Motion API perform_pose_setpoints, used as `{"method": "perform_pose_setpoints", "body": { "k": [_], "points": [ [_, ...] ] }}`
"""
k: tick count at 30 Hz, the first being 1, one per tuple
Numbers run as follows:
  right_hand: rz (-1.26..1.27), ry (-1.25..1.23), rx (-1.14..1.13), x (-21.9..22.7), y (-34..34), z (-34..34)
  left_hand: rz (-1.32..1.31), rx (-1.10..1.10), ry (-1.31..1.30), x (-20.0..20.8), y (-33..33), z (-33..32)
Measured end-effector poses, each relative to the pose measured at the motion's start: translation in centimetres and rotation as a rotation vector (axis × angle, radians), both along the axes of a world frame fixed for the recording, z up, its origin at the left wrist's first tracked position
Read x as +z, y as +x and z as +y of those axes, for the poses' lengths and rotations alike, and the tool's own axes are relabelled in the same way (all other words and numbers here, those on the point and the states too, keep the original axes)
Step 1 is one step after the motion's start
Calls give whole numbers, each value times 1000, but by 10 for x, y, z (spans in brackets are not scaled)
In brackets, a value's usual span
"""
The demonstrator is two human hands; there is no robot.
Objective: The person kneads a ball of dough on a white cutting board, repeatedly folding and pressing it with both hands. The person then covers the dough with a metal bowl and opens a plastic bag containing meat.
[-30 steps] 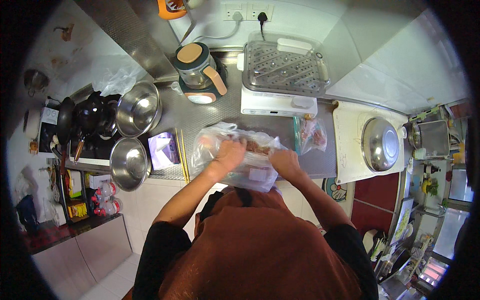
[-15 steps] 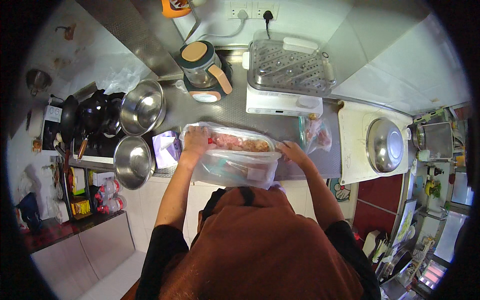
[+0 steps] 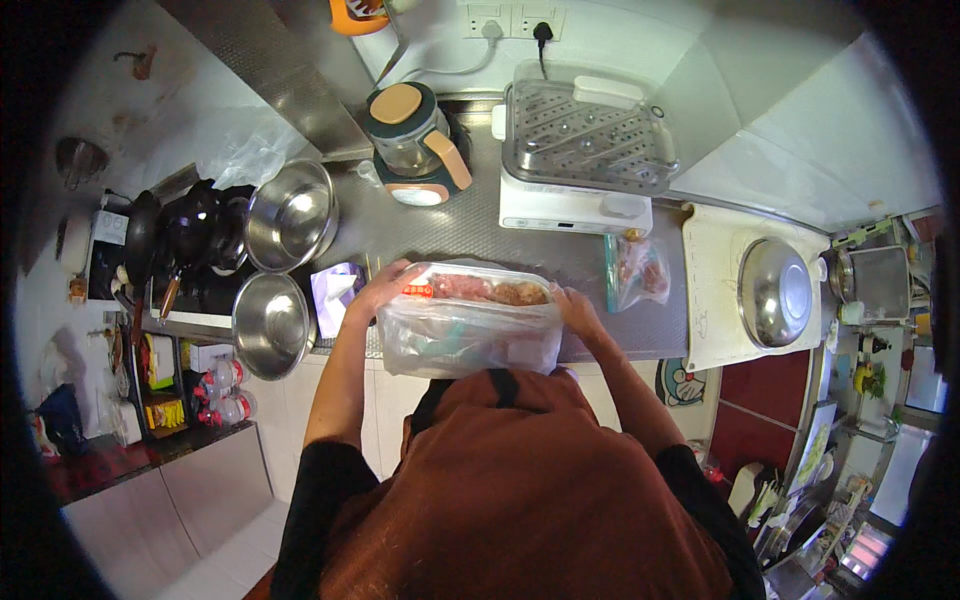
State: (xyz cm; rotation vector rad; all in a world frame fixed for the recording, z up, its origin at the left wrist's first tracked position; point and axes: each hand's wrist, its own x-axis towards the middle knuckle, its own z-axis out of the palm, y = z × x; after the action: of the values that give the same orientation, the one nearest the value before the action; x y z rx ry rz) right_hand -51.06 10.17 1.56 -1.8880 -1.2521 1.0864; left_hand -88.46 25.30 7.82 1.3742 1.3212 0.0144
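Near the front edge of the counter, a translucent plastic bag (image 3: 470, 345) sits around a tray of pinkish and brown minced meat (image 3: 475, 288). A small red label shows by the tray's left end. My left hand (image 3: 388, 287) is closed on the bag's left upper corner. At the opposite end, my right hand (image 3: 577, 308) pinches the bag's right edge, its fingertips partly hidden. Through the bag's front some teal shows, too blurred to name. Right of my right hand lies a zip bag (image 3: 640, 272) with reddish contents.
Two steel bowls (image 3: 272, 325) and a purple tissue pack (image 3: 338, 295) stand to the left. Behind are a blender (image 3: 410, 140) and a white electric cooker (image 3: 575, 205) with a clear lid. An upturned steel basin (image 3: 775, 292) rests on a cream mat (image 3: 710, 260) at right.
My left hand has moved from over the tray's left end to the bag's left corner. The bag's rim stands less open at the left. My right hand keeps its hold.
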Motion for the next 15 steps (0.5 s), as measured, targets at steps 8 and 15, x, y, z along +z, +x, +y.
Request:
{"method": "perform_pose_setpoints", "body": {
  "k": [8,15],
  "points": [
    [134,-279,-92,14,25,-25,-403,293,-170,3,2,-42],
    [389,-343,18,52,54,-47,-538,374,-251,6,27,-56]
  ]
}}
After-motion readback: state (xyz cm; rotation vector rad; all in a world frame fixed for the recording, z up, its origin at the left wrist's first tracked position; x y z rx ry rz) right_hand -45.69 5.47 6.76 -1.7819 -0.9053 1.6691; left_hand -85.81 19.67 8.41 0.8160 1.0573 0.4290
